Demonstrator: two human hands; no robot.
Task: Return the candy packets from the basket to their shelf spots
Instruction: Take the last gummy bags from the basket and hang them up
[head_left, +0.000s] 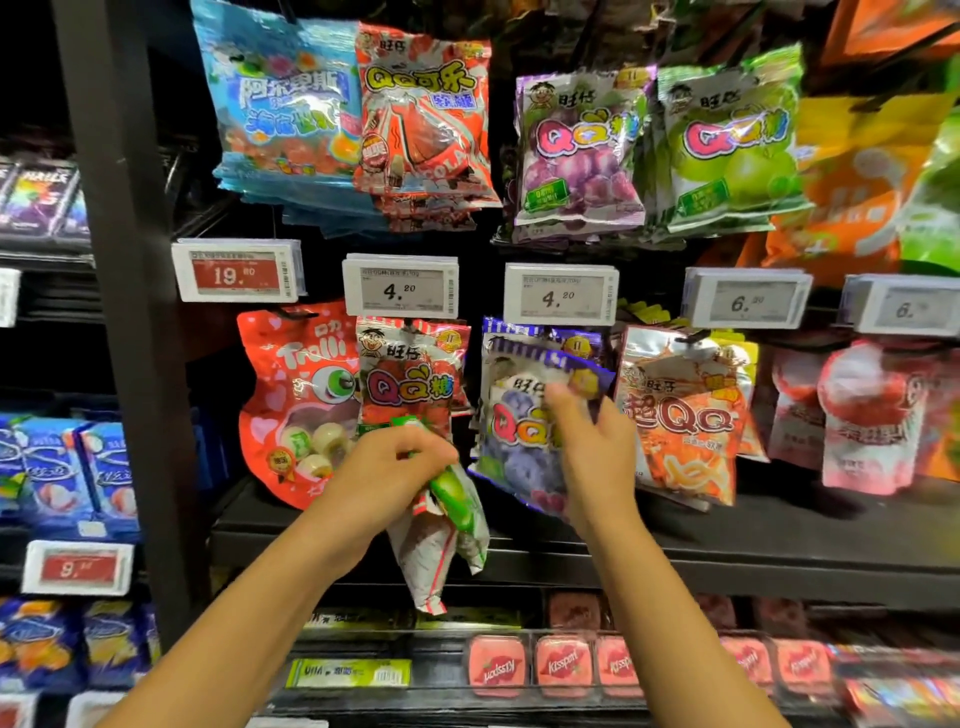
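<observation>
The left hand (387, 470) grips a bunch of candy packets (441, 530), green and red-and-white ones, fingers curled round their tops so they hang down in front of the black shelf edge (727, 561). The right hand (592, 447) pinches a purple blueberry QQ gummy packet (519, 431) and holds it up against the matching purple packets hanging on the peg under the middle 4.20 price tag (561, 297). A red QQ gummy packet (410, 384) hangs just left of it.

Upper pegs: four packet rows (582, 150) side by side. Price tags (400, 286) beneath them. Lower pegs: packet rows (680, 410) above the shelf (779, 540); tins (563, 665) below.
</observation>
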